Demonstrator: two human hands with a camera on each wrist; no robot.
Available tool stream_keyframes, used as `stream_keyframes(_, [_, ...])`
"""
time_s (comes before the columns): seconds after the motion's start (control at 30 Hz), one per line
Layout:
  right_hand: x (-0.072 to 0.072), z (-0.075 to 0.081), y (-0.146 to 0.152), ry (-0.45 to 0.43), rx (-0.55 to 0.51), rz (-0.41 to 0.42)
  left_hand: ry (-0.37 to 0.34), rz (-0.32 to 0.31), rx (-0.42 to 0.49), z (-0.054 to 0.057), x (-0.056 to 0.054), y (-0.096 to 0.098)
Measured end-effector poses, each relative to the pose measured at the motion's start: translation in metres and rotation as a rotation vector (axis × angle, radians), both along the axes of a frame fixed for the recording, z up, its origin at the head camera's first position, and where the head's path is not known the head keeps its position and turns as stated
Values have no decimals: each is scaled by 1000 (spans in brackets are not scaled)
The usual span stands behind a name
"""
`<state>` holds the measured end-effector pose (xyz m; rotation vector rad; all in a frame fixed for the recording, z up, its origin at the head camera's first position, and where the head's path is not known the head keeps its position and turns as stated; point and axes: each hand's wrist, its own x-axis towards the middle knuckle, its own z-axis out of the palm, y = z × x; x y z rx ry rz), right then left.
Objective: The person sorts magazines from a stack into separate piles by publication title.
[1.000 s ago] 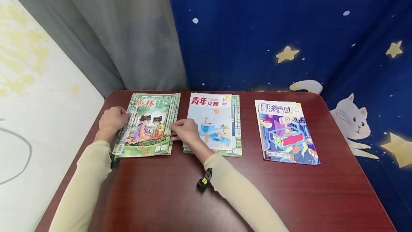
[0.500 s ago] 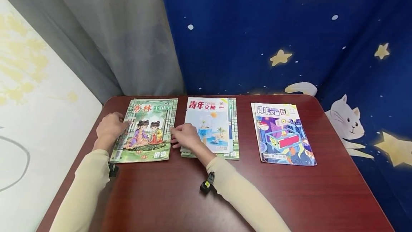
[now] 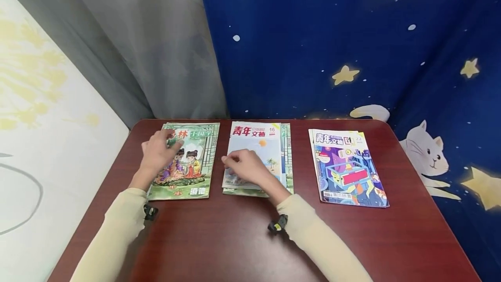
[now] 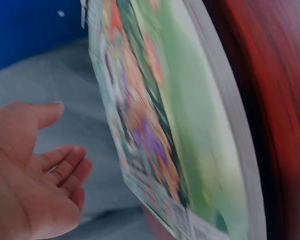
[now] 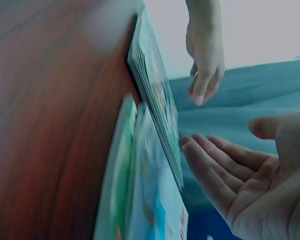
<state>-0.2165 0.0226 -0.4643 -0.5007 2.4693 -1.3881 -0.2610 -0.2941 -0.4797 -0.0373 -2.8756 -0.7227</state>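
My left hand (image 3: 158,153) hovers over the left stack of green magazines (image 3: 184,190), whose top cover shows two cartoon children. In the left wrist view that hand (image 4: 40,170) is apart from the cover, fingers loosely bent and holding nothing. My right hand (image 3: 248,164) is over the middle stack, topped by a white magazine (image 3: 256,140) with a beach picture; green magazines (image 3: 290,160) stick out beneath it. The right wrist view shows the right hand (image 5: 245,175) raised off the covers with relaxed fingers and nothing in its grasp.
A third stack, topped by a purple magazine (image 3: 348,169), lies on the right of the dark red table (image 3: 219,238). A grey curtain (image 3: 168,47) and a blue star-patterned curtain (image 3: 289,55) hang behind the far edge. A white wall (image 3: 47,112) stands on the left.
Both hands have let go of the left stack's side edges and lifted. The left hand has moved right, over the cover; the right hand has moved right, over the middle stack.
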Motion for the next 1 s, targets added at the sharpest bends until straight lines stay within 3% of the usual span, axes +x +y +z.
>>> stream_keyframes(0.13, [-2, 4, 29, 16, 43, -21, -6, -73, 76, 7, 5, 25])
stream_keyframes(0.27, [-6, 4, 51, -8, 48, -86, -13, -103, 123, 17, 10, 43])
stream_keyframes(0.43, [-9, -3, 73, -18, 45, -204, -62, -159, 226, 24, 12, 60])
stream_keyframes(0.63, [-9, -15, 100, -32, 66, -380, -113, -232, 303, 23, 14, 77])
stream_keyframes(0.87, [-11, -21, 120, -69, 42, -463, -278, -308, 264, 21, 11, 93])
stream_keyframes(1.0, [-11, -24, 125, -56, 62, -479, -393, -287, 213, 20, 8, 103])
